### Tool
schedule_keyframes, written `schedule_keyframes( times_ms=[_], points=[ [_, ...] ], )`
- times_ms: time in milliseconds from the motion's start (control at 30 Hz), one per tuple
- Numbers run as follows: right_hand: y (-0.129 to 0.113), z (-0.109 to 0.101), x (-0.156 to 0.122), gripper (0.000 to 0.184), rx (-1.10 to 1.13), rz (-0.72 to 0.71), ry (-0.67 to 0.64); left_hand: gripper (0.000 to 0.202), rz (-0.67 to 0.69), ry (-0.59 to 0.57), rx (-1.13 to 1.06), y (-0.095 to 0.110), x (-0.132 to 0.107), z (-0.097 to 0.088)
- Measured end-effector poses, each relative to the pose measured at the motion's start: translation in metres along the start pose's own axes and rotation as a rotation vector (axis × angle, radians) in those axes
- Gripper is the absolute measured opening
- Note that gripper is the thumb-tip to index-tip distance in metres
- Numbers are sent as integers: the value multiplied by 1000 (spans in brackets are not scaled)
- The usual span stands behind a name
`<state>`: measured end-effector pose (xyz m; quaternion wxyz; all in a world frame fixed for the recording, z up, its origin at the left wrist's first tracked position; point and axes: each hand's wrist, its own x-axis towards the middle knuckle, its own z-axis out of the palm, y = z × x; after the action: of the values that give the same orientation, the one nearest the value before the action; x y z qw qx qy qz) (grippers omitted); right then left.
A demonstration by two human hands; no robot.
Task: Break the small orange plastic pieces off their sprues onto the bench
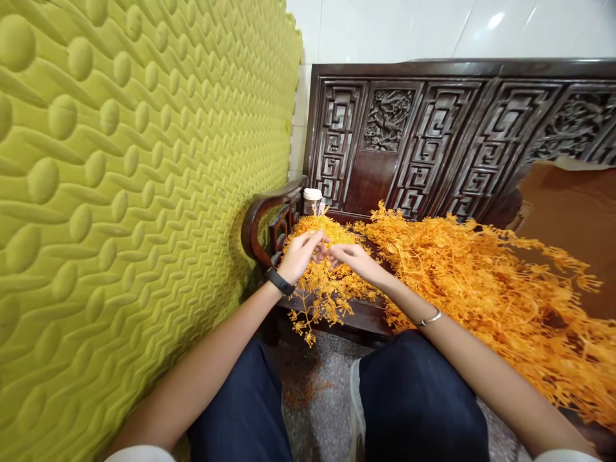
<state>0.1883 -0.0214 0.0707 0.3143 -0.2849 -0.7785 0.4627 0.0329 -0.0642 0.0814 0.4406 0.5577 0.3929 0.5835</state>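
Observation:
My left hand [299, 255] and my right hand [353, 257] meet above a heap of orange plastic sprigs [462, 276] on a dark carved wooden bench [385, 138]. The fingers of both hands are curled and pinch a small orange sprig [326, 249] between them. A black band sits on my left wrist and a thin silver bangle on my right. A smaller bunch of orange sprigs [322, 292] hangs over the bench's front edge just below my hands.
A large yellow-green embossed foam pad [120, 192] stands upright at the left. A small jar with a white lid [312, 199] stands by the bench's armrest [260, 218]. Brown cardboard [572, 212] lies at the right. Orange bits litter the speckled floor [308, 385] between my knees.

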Motion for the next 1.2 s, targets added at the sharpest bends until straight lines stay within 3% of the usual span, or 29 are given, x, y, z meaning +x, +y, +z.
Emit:
schedule_keyframes(
  times_ms=[133,267,433,567,700,1033,1200],
  points=[
    [-12,2,-10,26,-155,-53,81,27,67,96,-36,5,-2,6],
    [-19,2,-11,25,7,-67,236,20,108,172,-44,5,2,6],
    [-27,4,-14,29,181,-133,360,29,10,-36,-138,-4,6,10],
    [-31,2,-22,31,145,-160,508,35,-58,-182,-130,-7,4,20],
    [-35,-6,-36,34,71,-134,591,24,-98,-314,-96,-5,1,35],
    [-33,-19,-71,34,-8,-22,795,15,-76,-345,-146,-26,14,87],
    [-24,-25,-80,36,35,45,812,23,-136,-408,-133,-35,9,95]
  ],
)
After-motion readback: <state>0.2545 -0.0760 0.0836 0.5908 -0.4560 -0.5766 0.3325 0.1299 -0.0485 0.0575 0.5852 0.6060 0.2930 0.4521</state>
